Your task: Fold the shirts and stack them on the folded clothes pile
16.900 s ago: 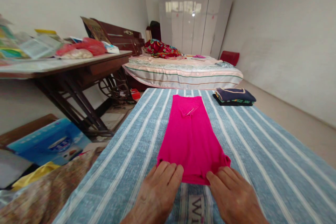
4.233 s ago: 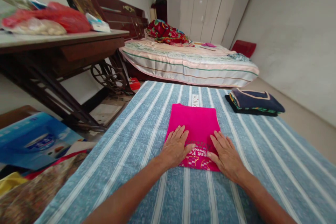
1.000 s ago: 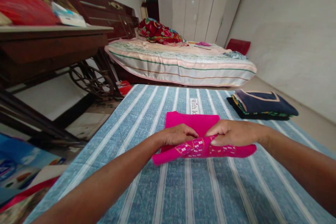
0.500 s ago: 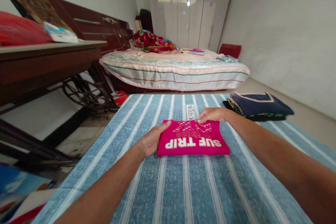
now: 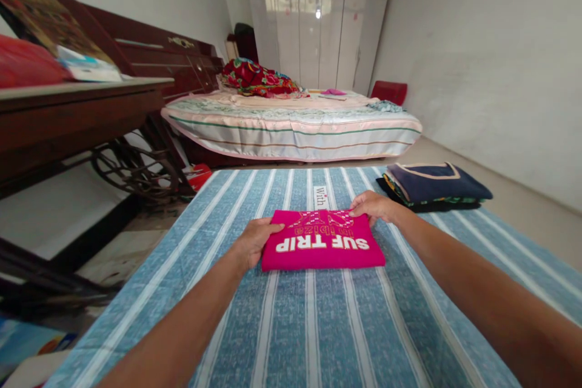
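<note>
A folded pink shirt [image 5: 322, 248] with white "SUF TRIP" print lies flat on the blue striped cloth [image 5: 318, 327]. My left hand [image 5: 254, 241] grips the shirt's left edge, fingers curled on its far left corner. My right hand [image 5: 373, 206] pinches the far right corner of the shirt. Both forearms reach forward from the near edge of the picture.
A stack of folded dark clothes [image 5: 434, 185] rests at the cloth's far right corner. A bed [image 5: 291, 127] with a red flowered bundle stands beyond. A dark wooden sewing table [image 5: 68, 115] with iron legs is at the left. White wardrobes [image 5: 313, 36] line the back wall.
The long pink shirt was folded down to a small rectangle. In the last second its near half was flipped over, the print now faces up, and both hands hold its far corners.
</note>
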The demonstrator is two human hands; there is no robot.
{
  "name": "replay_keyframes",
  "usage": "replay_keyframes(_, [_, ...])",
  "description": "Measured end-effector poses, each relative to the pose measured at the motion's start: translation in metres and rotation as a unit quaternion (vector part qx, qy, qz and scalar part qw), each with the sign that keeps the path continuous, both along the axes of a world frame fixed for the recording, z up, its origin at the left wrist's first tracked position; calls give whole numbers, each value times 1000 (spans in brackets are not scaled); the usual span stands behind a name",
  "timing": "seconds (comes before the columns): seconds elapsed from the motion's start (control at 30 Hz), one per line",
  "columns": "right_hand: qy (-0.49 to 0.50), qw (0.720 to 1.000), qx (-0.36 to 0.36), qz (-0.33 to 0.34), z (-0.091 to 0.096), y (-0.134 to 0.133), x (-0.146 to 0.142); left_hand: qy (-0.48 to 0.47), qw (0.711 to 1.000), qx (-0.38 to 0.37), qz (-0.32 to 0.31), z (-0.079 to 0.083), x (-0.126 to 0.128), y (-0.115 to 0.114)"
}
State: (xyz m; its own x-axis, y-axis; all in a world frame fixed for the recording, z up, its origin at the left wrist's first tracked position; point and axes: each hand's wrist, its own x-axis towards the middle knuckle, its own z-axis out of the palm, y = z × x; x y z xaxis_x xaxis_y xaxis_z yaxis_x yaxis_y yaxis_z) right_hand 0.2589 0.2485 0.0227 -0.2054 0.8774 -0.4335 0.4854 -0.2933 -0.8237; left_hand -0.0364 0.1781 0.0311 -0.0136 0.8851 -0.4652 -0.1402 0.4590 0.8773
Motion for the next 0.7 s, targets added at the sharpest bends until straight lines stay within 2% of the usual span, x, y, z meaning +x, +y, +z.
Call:
replay_keyframes(0.1, [2, 999, 16, -30, -7, 0, -1, 22, 1000, 14, -10, -5, -2, 2])
replay_keyframes(0.2, [3, 998, 36, -53, -8, -3, 0, 48, 999, 18, -10, -4, -4, 4])
replay_keyframes(0.43, [-43, 991, 82, -97, -13, -9, -3, 197, 980, 28, 7, 1, -9, 12])
replay_keyframes(0.6, [-133, 980, 129, -78, -14, -8, 0, 291, 955, 49, 6, -5, -17, 25])
replay_keyframes(0.7, [-177, 972, 151, -40, -10, -6, 4, 352, 935, 47, 2, -2, -21, 33])
